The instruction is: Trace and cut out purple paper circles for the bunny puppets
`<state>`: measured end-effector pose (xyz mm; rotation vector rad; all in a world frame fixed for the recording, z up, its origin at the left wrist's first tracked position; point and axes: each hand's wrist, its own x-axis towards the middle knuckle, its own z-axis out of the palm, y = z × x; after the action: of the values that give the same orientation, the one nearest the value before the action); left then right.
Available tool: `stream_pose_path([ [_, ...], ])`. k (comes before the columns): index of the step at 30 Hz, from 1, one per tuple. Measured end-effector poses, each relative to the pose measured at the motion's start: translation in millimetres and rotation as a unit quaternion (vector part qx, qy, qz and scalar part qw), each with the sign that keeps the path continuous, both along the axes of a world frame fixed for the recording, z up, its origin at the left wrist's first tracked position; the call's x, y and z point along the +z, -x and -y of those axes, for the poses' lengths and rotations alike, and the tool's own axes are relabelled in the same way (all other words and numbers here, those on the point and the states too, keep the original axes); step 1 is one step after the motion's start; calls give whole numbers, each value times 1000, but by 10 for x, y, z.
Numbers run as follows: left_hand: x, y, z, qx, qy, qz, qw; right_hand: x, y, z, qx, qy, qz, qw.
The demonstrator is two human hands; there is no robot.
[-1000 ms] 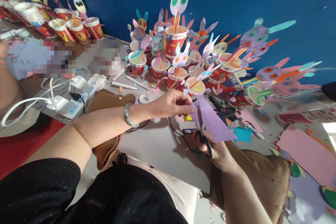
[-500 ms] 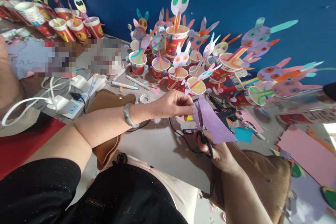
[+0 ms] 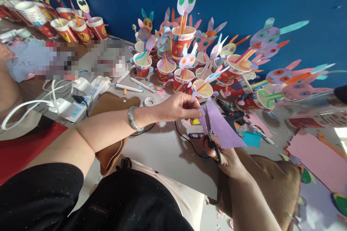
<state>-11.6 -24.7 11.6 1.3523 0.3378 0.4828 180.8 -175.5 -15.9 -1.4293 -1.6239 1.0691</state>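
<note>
Between thumb and fingers, my left hand pinches the upper left edge of a sheet of purple paper. My right hand grips scissors by their black handles, the blades pointing up and lying over the paper close to my left fingertips. Some fingers of the right hand are hidden behind the sheet and the handles. Drawn outlines show faintly near the paper's top. Just beyond stands a paper cup with a paper rabbit figure in it.
Several red paper cups with rabbit figures crowd the back of the table by a blue wall. White cables and a power strip lie left, near another person's arm. Pink paper and a clear bottle are at right.
The purple paper and scissors have shifted very slightly in my hands. Both hands keep their grips, and the other person's arm at far left has moved a little.
</note>
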Motion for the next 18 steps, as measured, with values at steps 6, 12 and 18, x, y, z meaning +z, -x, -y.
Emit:
stream_pose_path([
  [6,65,9,14,9,4,-13,1000,-34,-17,-1,20,2,-6,1000],
  [12,87,8,20,16,1,-18,1000,-16,-1,-6,29,12,-23,999],
  [18,76,13,14,11,-8,-22,1000,42,22,-12,15,24,3,1000],
])
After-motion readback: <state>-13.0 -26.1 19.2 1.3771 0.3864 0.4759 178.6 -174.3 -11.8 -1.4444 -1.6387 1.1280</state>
